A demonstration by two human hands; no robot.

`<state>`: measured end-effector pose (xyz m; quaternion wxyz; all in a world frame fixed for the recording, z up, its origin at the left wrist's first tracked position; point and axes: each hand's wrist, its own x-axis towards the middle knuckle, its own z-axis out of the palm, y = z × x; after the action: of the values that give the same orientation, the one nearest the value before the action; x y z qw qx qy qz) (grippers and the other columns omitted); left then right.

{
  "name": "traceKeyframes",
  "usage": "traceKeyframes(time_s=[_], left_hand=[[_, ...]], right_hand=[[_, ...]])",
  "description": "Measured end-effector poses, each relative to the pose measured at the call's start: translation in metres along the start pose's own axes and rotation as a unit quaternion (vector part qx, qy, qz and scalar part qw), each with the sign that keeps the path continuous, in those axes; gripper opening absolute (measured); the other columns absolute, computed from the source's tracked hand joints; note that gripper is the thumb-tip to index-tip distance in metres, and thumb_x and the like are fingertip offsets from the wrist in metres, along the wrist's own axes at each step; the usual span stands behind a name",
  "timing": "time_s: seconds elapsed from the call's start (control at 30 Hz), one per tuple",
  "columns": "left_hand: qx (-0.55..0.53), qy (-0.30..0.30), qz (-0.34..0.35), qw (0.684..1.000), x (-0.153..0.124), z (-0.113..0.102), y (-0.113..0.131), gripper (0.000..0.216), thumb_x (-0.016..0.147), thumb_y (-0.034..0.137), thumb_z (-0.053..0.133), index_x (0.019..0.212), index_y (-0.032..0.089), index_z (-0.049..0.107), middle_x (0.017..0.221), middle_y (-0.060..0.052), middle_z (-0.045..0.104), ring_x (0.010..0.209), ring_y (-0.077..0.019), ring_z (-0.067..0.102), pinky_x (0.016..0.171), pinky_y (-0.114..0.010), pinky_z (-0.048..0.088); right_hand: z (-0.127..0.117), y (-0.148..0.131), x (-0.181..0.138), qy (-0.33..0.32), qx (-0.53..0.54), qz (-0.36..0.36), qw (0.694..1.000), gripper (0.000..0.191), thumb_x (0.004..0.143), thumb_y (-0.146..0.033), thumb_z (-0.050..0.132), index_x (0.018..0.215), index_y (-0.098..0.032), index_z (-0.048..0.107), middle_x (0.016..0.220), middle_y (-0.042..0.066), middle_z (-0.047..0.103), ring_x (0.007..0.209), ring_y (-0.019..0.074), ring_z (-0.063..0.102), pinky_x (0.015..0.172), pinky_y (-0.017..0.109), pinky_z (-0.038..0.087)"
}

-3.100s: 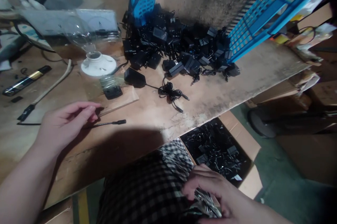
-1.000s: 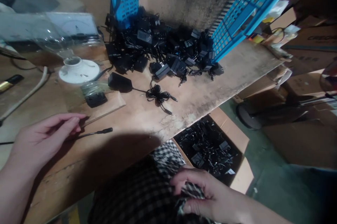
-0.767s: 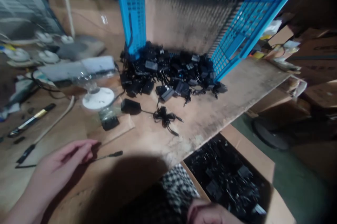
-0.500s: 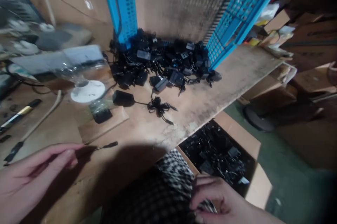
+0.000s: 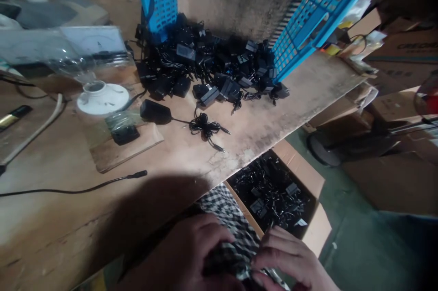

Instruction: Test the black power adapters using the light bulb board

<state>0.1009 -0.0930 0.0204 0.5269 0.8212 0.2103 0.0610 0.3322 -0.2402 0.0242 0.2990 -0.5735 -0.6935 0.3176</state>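
Left hand and right hand curled over one checked cloth; can't tell if pinching anything.
Both cut off at bottom, left in shadow. One box just beyond, adapters uncountable. Bench: one loose cable, one separate adapter, one basket, top cropped.

The adapter pile lies on the table, partly in the crate, partly before it. Before the pile is one adapter, its cord at the right. Left of this adapter is the socket. The cable lies before the board. Nearest are the left hand and, right of it, the right hand, with the box behind this one.
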Motion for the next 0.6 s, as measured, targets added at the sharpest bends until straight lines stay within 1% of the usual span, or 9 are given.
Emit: traceKeyframes(time_s=[0.03, 0.07, 0.13, 0.17, 0.27, 0.33, 0.47, 0.53, 0.6], left_hand=[[-0.007, -0.016, 0.007, 1.000, 0.012, 0.012, 0.004, 0.037, 0.072, 0.032, 0.088, 0.103, 0.025, 0.069, 0.104, -0.002, 0.069, 0.097, -0.0227, 0.065, 0.086, -0.029, 0.052], [-0.009, -0.035, 0.022, 0.999, 0.022, 0.021, 0.006, 0.026, 0.076, 0.027, 0.084, 0.097, 0.021, 0.068, 0.098, -0.002, 0.069, 0.093, -0.0213, 0.065, 0.084, -0.028, 0.050], [-0.010, -0.045, 0.040, 0.998, 0.033, 0.035, 0.007, 0.007, 0.081, 0.017, 0.072, 0.083, 0.018, 0.065, 0.085, -0.001, 0.066, 0.083, -0.0180, 0.063, 0.077, -0.026, 0.046], [-0.017, -0.044, 0.036, 0.998, 0.035, 0.039, 0.006, 0.006, 0.083, 0.016, 0.066, 0.079, 0.018, 0.063, 0.082, -0.001, 0.064, 0.080, -0.0169, 0.062, 0.075, -0.026, 0.045], [-0.073, -0.053, -0.024, 0.996, 0.035, 0.039, 0.006, 0.012, 0.089, 0.019, 0.057, 0.077, 0.018, 0.060, 0.081, 0.000, 0.062, 0.081, -0.0150, 0.060, 0.075, -0.024, 0.043], [-0.106, -0.074, -0.061, 0.990, 0.036, 0.036, 0.007, 0.015, 0.090, 0.021, 0.055, 0.076, 0.019, 0.058, 0.079, 0.002, 0.061, 0.077, -0.0136, 0.058, 0.071, -0.023, 0.041], [-0.127, -0.093, -0.083, 0.984, 0.037, 0.031, 0.009, 0.014, 0.088, 0.023, 0.057, 0.075, 0.019, 0.059, 0.076, 0.003, 0.061, 0.073, -0.0125, 0.057, 0.064, -0.022, 0.039], [-0.135, -0.093, -0.090, 0.982, 0.037, 0.031, 0.009, 0.010, 0.087, 0.022, 0.058, 0.077, 0.019, 0.062, 0.079, 0.003, 0.064, 0.074, -0.0125, 0.058, 0.065, -0.021, 0.039], [-0.144, -0.095, -0.091, 0.981, 0.035, 0.031, 0.009, 0.006, 0.083, 0.020, 0.059, 0.078, 0.019, 0.062, 0.080, 0.003, 0.065, 0.074, -0.0123, 0.059, 0.065, -0.021, 0.040]], right_hand=[[0.001, -0.002, 0.000, 0.003, -0.009, 0.004, 1.000, 0.015, 0.086, -0.010, 0.068, 0.097, -0.020, 0.069, 0.077, 0.003, 0.071, 0.071, 0.0146, 0.061, 0.065, 0.027, 0.046], [0.002, -0.003, 0.001, 0.009, -0.009, 0.010, 1.000, 0.015, 0.086, -0.008, 0.066, 0.096, -0.020, 0.069, 0.076, 0.003, 0.070, 0.070, 0.0143, 0.061, 0.064, 0.027, 0.046], [0.002, -0.004, 0.002, 0.024, 0.020, 0.030, 0.999, 0.014, 0.087, -0.010, 0.063, 0.093, -0.019, 0.071, 0.073, 0.003, 0.070, 0.068, 0.0136, 0.062, 0.062, 0.025, 0.046], [0.002, -0.003, 0.002, 0.025, 0.042, 0.050, 0.998, 0.013, 0.088, -0.012, 0.063, 0.092, -0.019, 0.072, 0.072, 0.003, 0.070, 0.067, 0.0132, 0.062, 0.061, 0.025, 0.046], [0.001, 0.000, 0.002, 0.014, 0.106, 0.113, 0.988, 0.011, 0.090, -0.021, 0.064, 0.088, -0.019, 0.075, 0.071, 0.004, 0.071, 0.066, 0.0131, 0.063, 0.060, 0.024, 0.047], [0.001, 0.002, 0.001, 0.007, 0.126, 0.147, 0.981, 0.014, 0.090, -0.027, 0.066, 0.086, -0.019, 0.076, 0.071, 0.005, 0.071, 0.067, 0.0142, 0.064, 0.061, 0.025, 0.048], [0.003, 0.010, -0.009, -0.023, 0.189, 0.235, 0.953, 0.022, 0.091, -0.039, 0.066, 0.088, -0.021, 0.077, 0.077, 0.005, 0.073, 0.073, 0.0159, 0.065, 0.067, 0.027, 0.052], [0.005, 0.014, -0.015, -0.032, 0.233, 0.281, 0.930, 0.023, 0.087, -0.043, 0.070, 0.094, -0.022, 0.077, 0.081, 0.005, 0.073, 0.075, 0.0161, 0.065, 0.068, 0.027, 0.053], [0.006, 0.017, -0.021, -0.042, 0.263, 0.303, 0.915, 0.026, 0.081, -0.042, 0.076, 0.097, -0.022, 0.076, 0.083, 0.004, 0.072, 0.074, 0.0156, 0.064, 0.067, 0.026, 0.053]])
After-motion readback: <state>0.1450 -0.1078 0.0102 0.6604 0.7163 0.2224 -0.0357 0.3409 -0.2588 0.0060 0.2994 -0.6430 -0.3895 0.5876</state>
